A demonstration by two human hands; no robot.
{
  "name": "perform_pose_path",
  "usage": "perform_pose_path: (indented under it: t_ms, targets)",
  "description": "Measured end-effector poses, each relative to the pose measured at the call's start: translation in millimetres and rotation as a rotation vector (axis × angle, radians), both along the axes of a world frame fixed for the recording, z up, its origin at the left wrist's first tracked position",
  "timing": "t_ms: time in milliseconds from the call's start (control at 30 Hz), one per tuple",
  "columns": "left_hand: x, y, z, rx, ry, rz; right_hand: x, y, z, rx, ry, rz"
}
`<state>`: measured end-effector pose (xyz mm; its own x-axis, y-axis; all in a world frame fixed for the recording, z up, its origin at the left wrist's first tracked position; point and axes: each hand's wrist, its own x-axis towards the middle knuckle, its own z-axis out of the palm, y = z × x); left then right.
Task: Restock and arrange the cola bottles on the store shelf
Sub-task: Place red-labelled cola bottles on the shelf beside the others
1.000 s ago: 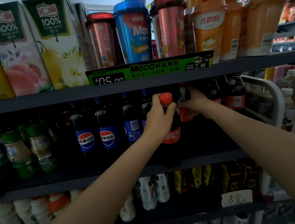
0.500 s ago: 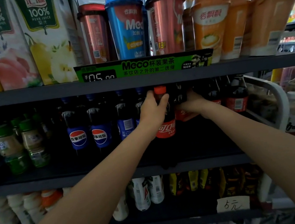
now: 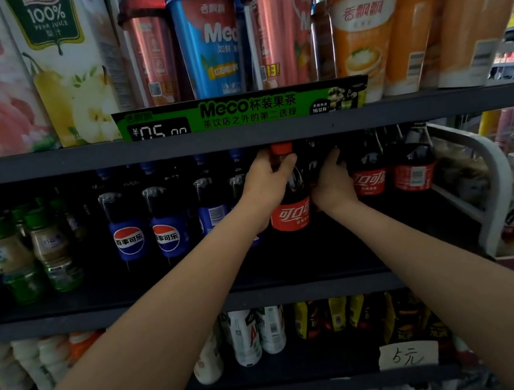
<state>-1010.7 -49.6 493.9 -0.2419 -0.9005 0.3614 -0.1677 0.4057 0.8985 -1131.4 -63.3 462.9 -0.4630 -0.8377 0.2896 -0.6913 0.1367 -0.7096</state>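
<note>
My left hand (image 3: pixel 265 183) grips the neck of a red-capped cola bottle (image 3: pixel 292 211) with a red label, held upright just under the upper shelf board. My right hand (image 3: pixel 331 180) reaches in beside it and wraps a second dark cola bottle (image 3: pixel 312 165), mostly hidden behind the hand. Two more red-label cola bottles (image 3: pixel 369 176) stand to the right on the dark middle shelf (image 3: pixel 198 301). Blue-label Pepsi bottles (image 3: pixel 128 236) stand in a row to the left.
Green-capped drink bottles (image 3: pixel 49 260) fill the shelf's left end. Cup drinks and juice cartons stand on the shelf above (image 3: pixel 39 164), behind a green price strip (image 3: pixel 241 110). A white rack (image 3: pixel 490 176) with tea bottles sits at the right. Lower shelves hold white bottles.
Both hands have pushed deeper into the shelf. The red-capped bottle moved up and back, its cap now right under the upper shelf board.
</note>
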Motion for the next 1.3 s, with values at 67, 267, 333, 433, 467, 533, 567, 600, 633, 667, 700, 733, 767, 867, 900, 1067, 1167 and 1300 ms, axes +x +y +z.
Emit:
perform_pose_path:
  t_ms: [67,267,333,433,467,533,567,600,633,667,700,733,767,867,900,1067,1167,1300]
  targets:
    - [-3,-1,2,0.033,0.005,-0.048,-3,3,-5,-0.023,0.008,0.049]
    - [-6,-3,-14,0.063,-0.082,-0.037,-11,17,-20,0.054,-0.019,0.096]
    - [-6,0,-23,0.087,-0.074,-0.030,-12,18,-26,0.112,-0.004,0.071]
    - [-1,1,-34,0.101,-0.147,-0.040,-11,17,-39,0.242,-0.037,0.061]
    - [1,1,-39,0.113,-0.192,-0.044,-10,16,-44,0.272,-0.077,0.063]
    - [4,2,-51,0.171,-0.264,-0.045,-8,12,-54,0.283,-0.109,0.051]
    - [5,3,-56,0.202,-0.280,-0.042,-7,10,-58,0.277,-0.106,0.039]
    - [6,3,-60,0.222,-0.284,-0.037,-6,7,-61,0.267,-0.094,0.026]
    - [6,1,-61,0.237,-0.286,-0.032,-4,5,-64,0.262,-0.072,0.016]
    - [6,-1,-61,0.250,-0.285,-0.032,-3,2,-66,0.257,-0.044,0.007]
    - [7,-3,-61,0.268,-0.287,-0.034,-2,-2,-67,0.250,-0.019,-0.002]
    - [6,-4,-61,0.283,-0.293,-0.039,-2,-5,-69,0.246,0.000,-0.013]
    - [6,-5,-62,0.288,-0.303,-0.041,-1,-9,-70,0.244,0.013,-0.021]
    - [5,-4,-65,0.257,-0.308,-0.027,-2,-20,-73,0.236,0.017,-0.027]
    - [4,-4,-66,0.253,-0.299,-0.027,-2,-23,-73,0.235,0.013,-0.030]
    - [-2,-12,-68,0.259,-0.242,-0.044,-8,-25,-71,0.262,-0.098,-0.016]
    - [-14,-19,-67,0.282,-0.224,-0.047,-17,-8,-69,0.217,-0.204,0.041]
    - [-29,-28,-69,0.275,-0.205,-0.019,-22,15,-61,0.135,-0.176,0.191]
